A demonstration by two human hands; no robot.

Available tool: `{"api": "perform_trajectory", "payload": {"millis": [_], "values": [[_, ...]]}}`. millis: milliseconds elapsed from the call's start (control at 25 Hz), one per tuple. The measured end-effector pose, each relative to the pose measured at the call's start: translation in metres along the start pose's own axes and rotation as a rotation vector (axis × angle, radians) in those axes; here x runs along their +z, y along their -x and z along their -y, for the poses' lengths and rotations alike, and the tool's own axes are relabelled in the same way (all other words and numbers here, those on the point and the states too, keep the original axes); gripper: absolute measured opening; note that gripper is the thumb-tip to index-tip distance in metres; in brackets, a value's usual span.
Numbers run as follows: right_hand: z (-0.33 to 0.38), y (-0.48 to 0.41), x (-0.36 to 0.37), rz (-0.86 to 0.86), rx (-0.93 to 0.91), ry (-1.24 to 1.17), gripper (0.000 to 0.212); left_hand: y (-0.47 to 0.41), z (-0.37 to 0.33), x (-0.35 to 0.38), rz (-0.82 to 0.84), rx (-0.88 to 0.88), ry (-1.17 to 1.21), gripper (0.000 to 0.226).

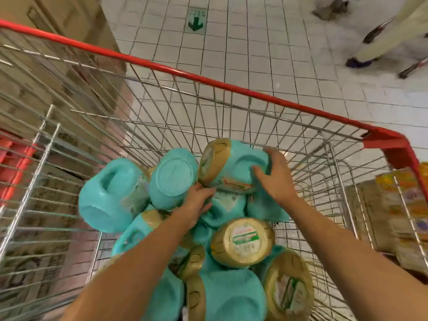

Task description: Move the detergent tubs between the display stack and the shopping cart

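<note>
Well along, we judge: the shopping cart [208, 78] holds a heap of detergent tubs [243, 242] (display stack unseen). At twelve o'clock our right hand [275, 179] clasps the top tub [234, 165]; the left hand [198, 201] touches its underside, grip unclear.

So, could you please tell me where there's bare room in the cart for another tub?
Bare wire floor runs between the tub pile and the cart's right wall; a narrower strip shows by the left wall. The middle is piled tight.
</note>
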State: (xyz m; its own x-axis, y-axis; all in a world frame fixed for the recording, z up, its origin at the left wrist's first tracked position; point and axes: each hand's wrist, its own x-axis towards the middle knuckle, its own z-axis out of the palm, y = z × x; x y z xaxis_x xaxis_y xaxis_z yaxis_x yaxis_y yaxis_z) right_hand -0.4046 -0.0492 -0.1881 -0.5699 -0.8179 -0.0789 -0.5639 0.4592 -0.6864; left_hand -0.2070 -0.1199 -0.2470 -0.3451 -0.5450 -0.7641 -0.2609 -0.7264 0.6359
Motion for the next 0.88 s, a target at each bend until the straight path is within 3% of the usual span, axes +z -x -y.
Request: {"api": "perform_trajectory", "payload": {"millis": [120,360,600,720,880], "values": [[-0.008,-0.011,0.011,-0.010,-0.005,-0.023,0.047,-0.014,0.006,0.010,0.013,0.004,0.128,0.033],[-0.008,-0.017,0.014,-0.023,-0.017,0.005,0.031,-0.017,-0.004,0.021,0.012,-0.031,0.220,0.067],[0.009,0.000,-0.004,-0.002,0.033,0.023,0.023,0.011,-0.022,0.023,0.018,-0.062,0.305,0.077],[0.027,0.019,-0.029,-0.043,0.122,-0.030,0.022,0.048,-0.036,0.020,0.039,0.059,0.269,0.075],[0.048,0.062,-0.062,-0.062,0.305,-0.299,0.017,0.110,-0.056,0.001,-0.032,0.374,0.140,0.072]]}}
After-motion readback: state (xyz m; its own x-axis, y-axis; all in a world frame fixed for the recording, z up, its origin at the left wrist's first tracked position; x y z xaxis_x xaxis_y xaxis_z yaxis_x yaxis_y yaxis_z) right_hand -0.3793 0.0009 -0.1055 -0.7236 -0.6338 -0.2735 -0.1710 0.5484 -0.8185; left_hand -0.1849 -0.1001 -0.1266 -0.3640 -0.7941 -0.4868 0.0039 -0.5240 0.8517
